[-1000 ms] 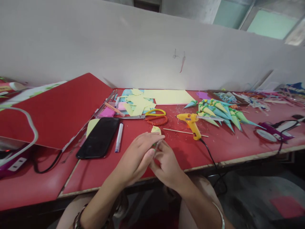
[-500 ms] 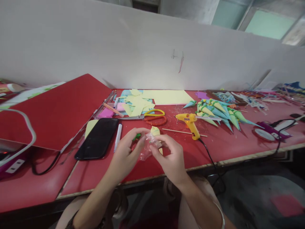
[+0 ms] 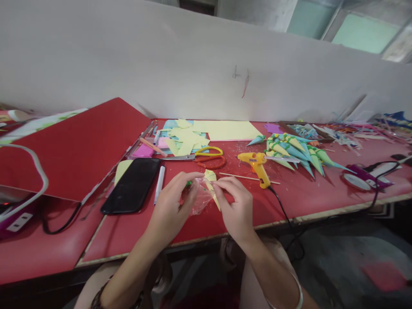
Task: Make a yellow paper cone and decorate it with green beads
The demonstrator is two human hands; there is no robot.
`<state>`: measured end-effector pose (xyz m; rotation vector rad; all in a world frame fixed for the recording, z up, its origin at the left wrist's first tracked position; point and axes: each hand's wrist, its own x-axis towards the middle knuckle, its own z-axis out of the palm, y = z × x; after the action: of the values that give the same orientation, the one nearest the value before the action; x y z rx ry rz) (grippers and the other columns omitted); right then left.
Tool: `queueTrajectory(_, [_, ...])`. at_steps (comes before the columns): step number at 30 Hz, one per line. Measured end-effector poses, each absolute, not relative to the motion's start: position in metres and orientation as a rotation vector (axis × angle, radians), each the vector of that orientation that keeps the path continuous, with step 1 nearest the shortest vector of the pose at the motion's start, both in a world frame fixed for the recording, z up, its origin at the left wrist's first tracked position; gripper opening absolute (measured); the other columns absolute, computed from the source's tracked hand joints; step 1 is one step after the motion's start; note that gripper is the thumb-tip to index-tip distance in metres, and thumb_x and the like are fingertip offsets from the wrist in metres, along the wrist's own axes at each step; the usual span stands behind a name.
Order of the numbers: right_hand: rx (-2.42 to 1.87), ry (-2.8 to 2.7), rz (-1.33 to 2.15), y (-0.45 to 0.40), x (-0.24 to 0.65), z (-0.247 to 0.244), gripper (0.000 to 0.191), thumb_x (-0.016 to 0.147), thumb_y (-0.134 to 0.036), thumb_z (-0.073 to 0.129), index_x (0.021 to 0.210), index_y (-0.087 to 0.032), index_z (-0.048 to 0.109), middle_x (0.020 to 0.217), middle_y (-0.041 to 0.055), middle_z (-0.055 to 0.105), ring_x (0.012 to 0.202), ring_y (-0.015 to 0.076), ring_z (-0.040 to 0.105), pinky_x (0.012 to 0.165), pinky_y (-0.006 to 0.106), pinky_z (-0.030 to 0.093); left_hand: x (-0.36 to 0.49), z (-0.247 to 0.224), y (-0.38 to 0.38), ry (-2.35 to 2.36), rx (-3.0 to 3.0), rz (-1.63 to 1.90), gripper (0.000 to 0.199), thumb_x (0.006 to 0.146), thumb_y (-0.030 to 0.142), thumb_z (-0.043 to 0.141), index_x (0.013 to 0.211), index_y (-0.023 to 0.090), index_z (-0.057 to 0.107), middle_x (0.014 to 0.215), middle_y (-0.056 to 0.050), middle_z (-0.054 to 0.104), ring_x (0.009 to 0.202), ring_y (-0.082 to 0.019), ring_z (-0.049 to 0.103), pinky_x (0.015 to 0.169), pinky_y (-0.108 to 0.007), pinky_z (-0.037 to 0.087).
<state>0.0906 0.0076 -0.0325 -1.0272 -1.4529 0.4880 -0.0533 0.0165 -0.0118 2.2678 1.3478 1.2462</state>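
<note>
Between my hands is a crinkled clear plastic bag (image 3: 200,201) with small green bits at its left side. My left hand (image 3: 174,204) pinches the bag's left edge, a green piece showing by its fingers. My right hand (image 3: 234,206) has thumb and fingers closed at the bag's upper right edge. A pale yellow paper cone (image 3: 210,175) lies on the red table just behind the bag, partly covered by it. A yellow glue gun (image 3: 255,165) rests to the right, beside a thin wooden stick (image 3: 240,176).
Left of my hands are a black phone (image 3: 131,186) and a white pen (image 3: 159,184). Scissors (image 3: 209,156), paper scraps (image 3: 186,139) and a yellow sheet (image 3: 228,130) lie further back. Finished-looking paper cones (image 3: 292,150) are piled right. A cable runs over the front edge.
My right hand has shifted slightly right, and the plastic bag is spread wider between my hands. More of the yellow cone shows through and beside it.
</note>
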Motion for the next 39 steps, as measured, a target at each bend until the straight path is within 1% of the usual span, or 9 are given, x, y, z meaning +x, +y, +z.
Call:
queueTrajectory(4, [-1.037, -1.344, 0.722, 0.008, 0.091, -0.031, 0.016, 0.082, -0.022, 0.051, 0.077, -0.019, 0.066, 0.077, 0.0042, 0.063, 0.073, 0.0155, 0.059, 0.065, 0.026, 0.048, -0.054, -0.012, 0.018, 1.326, 2.300, 1.235, 0.020, 0.086, 0.025, 0.043, 0.099, 0.018, 0.057, 0.088, -0.005, 0.063, 0.077, -0.016, 0.059, 0.063, -0.023, 0.045])
queueTrajectory(10, [-0.920, -0.929, 1.231, 0.010, 0.088, -0.034, 0.014, 0.073, -0.032, 0.062, 0.073, -0.019, 0.067, 0.070, 0.0015, 0.067, 0.071, 0.0158, 0.061, 0.073, 0.031, 0.050, -0.056, -0.010, 0.018, 1.333, 2.309, 1.210, 0.021, 0.086, 0.027, 0.043, 0.100, 0.020, 0.057, 0.086, -0.004, 0.063, 0.075, -0.016, 0.058, 0.064, -0.024, 0.045])
queueTrajectory(15, [-0.774, -0.714, 1.471, 0.011, 0.084, -0.031, 0.014, 0.064, -0.032, 0.070, 0.066, -0.018, 0.067, 0.067, -0.0004, 0.063, 0.066, 0.0116, 0.057, 0.070, 0.027, 0.049, -0.060, -0.011, 0.023, 1.329, 2.311, 1.202, 0.021, 0.087, 0.030, 0.042, 0.098, 0.020, 0.057, 0.082, -0.002, 0.062, 0.070, -0.015, 0.056, 0.060, -0.023, 0.044])
queueTrajectory(20, [-0.869, -0.759, 1.361, 0.014, 0.086, -0.033, 0.011, 0.068, -0.030, 0.066, 0.067, -0.018, 0.067, 0.064, -0.0017, 0.062, 0.057, 0.0078, 0.050, 0.058, 0.021, 0.044, -0.062, -0.012, 0.024, 1.350, 2.398, 1.318, 0.022, 0.087, 0.021, 0.040, 0.101, 0.020, 0.057, 0.084, -0.003, 0.061, 0.076, -0.016, 0.055, 0.068, -0.025, 0.043])
queueTrajectory(24, [-1.003, -0.971, 1.122, 0.013, 0.088, -0.032, 0.009, 0.073, -0.024, 0.059, 0.072, -0.018, 0.065, 0.071, 0.0005, 0.064, 0.064, 0.0111, 0.056, 0.061, 0.023, 0.045, -0.060, -0.011, 0.019, 1.398, 2.535, 1.557, 0.030, 0.084, 0.013, 0.040, 0.110, 0.021, 0.053, 0.098, -0.006, 0.061, 0.090, -0.020, 0.054, 0.082, -0.032, 0.039])
queueTrajectory(28, [-1.002, -1.112, 1.003, 0.011, 0.087, -0.030, 0.007, 0.073, -0.020, 0.055, 0.074, -0.018, 0.062, 0.077, 0.0016, 0.061, 0.070, 0.0129, 0.059, 0.063, 0.024, 0.047, -0.054, -0.017, 0.019, 1.392, 2.756, 1.409, 0.038, 0.080, 0.026, 0.054, 0.117, 0.020, 0.047, 0.104, -0.009, 0.060, 0.094, -0.024, 0.053, 0.085, -0.036, 0.038])
queueTrajectory(31, [-0.995, -1.112, 1.007, 0.011, 0.086, -0.032, 0.006, 0.073, -0.021, 0.056, 0.074, -0.018, 0.060, 0.076, 0.0012, 0.058, 0.071, 0.0134, 0.059, 0.064, 0.024, 0.048, -0.051, -0.023, 0.021, 1.392, 2.697, 1.339, 0.041, 0.080, 0.032, 0.056, 0.118, 0.020, 0.046, 0.106, -0.010, 0.058, 0.097, -0.024, 0.052, 0.084, -0.035, 0.040])
queueTrajectory(36, [-0.981, -1.116, 0.969, 0.014, 0.088, -0.037, 0.009, 0.075, -0.026, 0.056, 0.076, -0.018, 0.061, 0.082, 0.0025, 0.058, 0.074, 0.0146, 0.060, 0.069, 0.028, 0.050, -0.047, -0.024, 0.022, 1.414, 2.178, 1.282, 0.044, 0.080, 0.029, 0.054, 0.120, 0.019, 0.039, 0.090, -0.003, 0.056, 0.077, -0.014, 0.057, 0.071, -0.026, 0.046])
queueTrajectory(39, [-0.997, -1.090, 0.944, 0.016, 0.089, -0.036, 0.009, 0.075, -0.025, 0.056, 0.075, -0.018, 0.062, 0.081, 0.0022, 0.061, 0.075, 0.0145, 0.061, 0.071, 0.028, 0.050, -0.046, -0.021, 0.022, 1.400, 1.983, 1.230, 0.044, 0.081, 0.027, 0.052, 0.121, 0.018, 0.037, 0.081, 0.001, 0.055, 0.071, -0.013, 0.057, 0.067, -0.024, 0.045])
